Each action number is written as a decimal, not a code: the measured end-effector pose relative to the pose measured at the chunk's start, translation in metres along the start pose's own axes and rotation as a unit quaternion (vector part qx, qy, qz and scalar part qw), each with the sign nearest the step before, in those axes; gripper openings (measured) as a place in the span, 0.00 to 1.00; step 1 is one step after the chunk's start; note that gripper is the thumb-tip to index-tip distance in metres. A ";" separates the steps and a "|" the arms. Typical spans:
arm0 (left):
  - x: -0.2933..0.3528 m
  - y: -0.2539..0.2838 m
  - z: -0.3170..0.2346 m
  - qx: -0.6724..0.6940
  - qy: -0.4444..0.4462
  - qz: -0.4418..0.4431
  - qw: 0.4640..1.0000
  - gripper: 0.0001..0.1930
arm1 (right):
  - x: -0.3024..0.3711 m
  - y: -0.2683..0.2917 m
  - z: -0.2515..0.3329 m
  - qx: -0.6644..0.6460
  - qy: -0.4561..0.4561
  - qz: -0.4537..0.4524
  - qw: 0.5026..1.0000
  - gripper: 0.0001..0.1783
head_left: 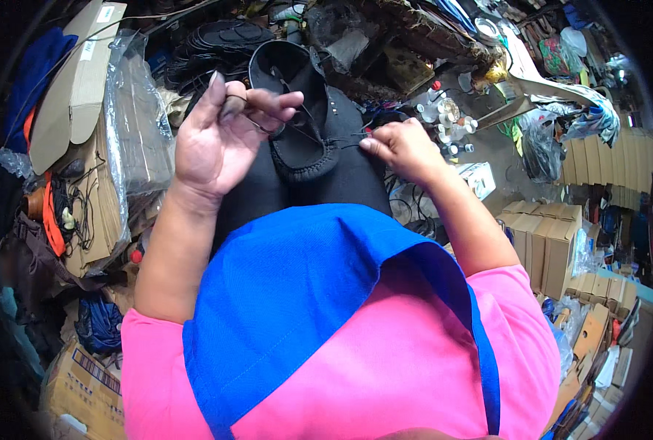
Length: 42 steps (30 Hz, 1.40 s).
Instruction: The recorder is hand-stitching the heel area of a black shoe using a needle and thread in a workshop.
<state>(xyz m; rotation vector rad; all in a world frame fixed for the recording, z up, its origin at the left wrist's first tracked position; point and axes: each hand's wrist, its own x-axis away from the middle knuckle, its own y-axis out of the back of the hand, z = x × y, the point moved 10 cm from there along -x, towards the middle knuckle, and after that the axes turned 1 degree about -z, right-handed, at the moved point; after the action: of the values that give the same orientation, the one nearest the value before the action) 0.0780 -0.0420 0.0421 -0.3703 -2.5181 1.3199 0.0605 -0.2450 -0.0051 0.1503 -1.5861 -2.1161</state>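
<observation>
On my lap, between my thighs, rests a black moccasin-type shoe [304, 163] with its gathered toe toward me. Coarse stitching runs round that toe, and the shoe's opening faces up. My right hand [405, 150] is at the shoe's right side, thumb and forefinger pinched on black thread [348, 139] that leads to the seam. Raised beside the shoe on the left is my left hand [220, 143], palm up, its thumb apart and its other fingers curled and partly blurred. A thin dark strand shows by those fingers; what they hold is unclear.
Flat cardboard pieces [70, 88] and clear plastic [139, 125] stand at left. Coiled black cord [220, 44] lies beyond the shoe. Several small bottles [447, 117] stand at right, past my right hand. Stacked cardboard boxes [543, 242] are at the far right.
</observation>
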 end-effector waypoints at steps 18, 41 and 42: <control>0.045 0.011 -0.027 -0.747 -0.204 0.031 0.632 0.11 | 0.014 0.050 -0.038 -0.306 -0.015 -0.232 0.923 0.25; 0.048 0.009 0.044 -0.801 -0.168 0.082 0.569 0.11 | -0.040 0.006 0.046 -0.041 -0.068 -0.018 0.997 0.19; 0.042 0.013 0.051 -0.802 -0.150 0.091 0.571 0.10 | -0.038 0.003 0.038 -0.068 -0.092 -0.019 0.993 0.20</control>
<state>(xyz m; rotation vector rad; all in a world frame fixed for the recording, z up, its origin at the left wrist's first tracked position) 0.0221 -0.0585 0.0084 -0.6999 -3.1420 -1.4650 0.0804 -0.1959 0.0022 -0.0620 -1.5436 -2.3162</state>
